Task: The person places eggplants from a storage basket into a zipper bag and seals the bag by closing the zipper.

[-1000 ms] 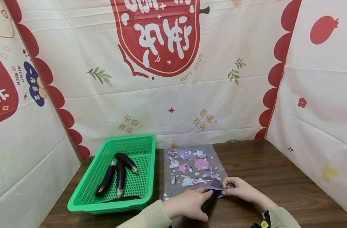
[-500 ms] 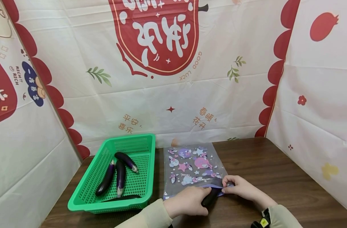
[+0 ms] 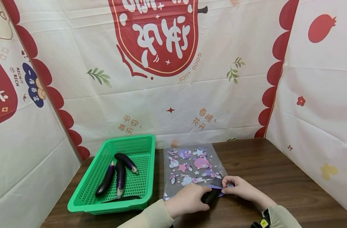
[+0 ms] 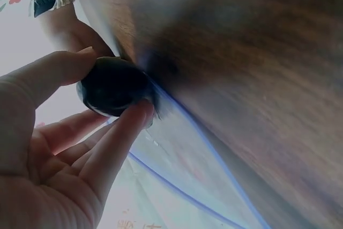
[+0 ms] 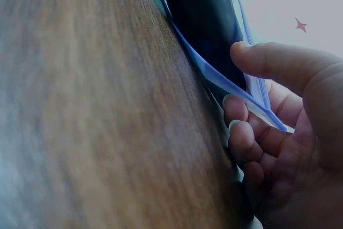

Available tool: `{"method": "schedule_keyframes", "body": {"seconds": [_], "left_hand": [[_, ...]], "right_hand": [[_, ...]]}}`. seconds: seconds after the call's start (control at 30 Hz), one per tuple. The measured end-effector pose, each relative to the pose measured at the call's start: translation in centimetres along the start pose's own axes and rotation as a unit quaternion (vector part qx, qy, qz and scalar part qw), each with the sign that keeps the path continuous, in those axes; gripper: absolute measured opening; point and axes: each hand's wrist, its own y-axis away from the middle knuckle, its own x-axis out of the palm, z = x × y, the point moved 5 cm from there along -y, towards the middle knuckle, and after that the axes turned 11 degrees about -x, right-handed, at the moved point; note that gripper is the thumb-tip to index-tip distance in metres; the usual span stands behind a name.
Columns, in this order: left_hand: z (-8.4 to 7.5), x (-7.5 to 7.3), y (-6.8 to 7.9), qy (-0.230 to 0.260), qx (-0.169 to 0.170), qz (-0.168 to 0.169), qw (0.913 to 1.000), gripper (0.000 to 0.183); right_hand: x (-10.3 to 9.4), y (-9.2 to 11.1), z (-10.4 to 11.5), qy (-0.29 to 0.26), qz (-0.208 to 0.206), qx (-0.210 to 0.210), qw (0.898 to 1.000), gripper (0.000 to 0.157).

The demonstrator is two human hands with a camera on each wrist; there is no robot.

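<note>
An eggplant [image 3: 209,197] lies partly inside the mouth of a clear zip bag [image 3: 196,161] printed with pink and purple cartoons. My left hand [image 3: 189,200] grips the end that sticks out; the left wrist view shows thumb and fingers around this dark, rounded end [image 4: 113,85]. My right hand [image 3: 238,189] pinches the bag's purple-edged corner. In the right wrist view, the thumb rests by the eggplant [image 5: 203,20], with the blue-purple rim [image 5: 225,82] held between thumb and curled fingers. The eggplant's far end is hidden in the bag.
To the left stands a green plastic basket [image 3: 149,177] holding several eggplants, such as a curved one [image 3: 106,180]. Printed white cloth [image 3: 127,104] encloses the brown wooden table [image 3: 276,180] at the back and sides.
The eggplant has slid a little farther forward into the bag, the left hand shifting slightly with it. The right hand keeps its place at the bag's corner.
</note>
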Motion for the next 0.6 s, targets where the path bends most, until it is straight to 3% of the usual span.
{"method": "schedule_keyframes", "body": {"seconds": [0.23,0.6], "left_hand": [[0.42,-0.01,-0.55,0.003,-0.023,-0.014,0.9996,0.041],[0.56,-0.13,-0.87,0.008,-0.049,-0.051,0.9975,0.033]], "right_hand": [[0.01,0.03,-0.48,0.002,-0.001,0.028,1.0,0.016],[-0.04,-0.01,-0.25,0.027,-0.006,0.023,0.999,0.016]]}}
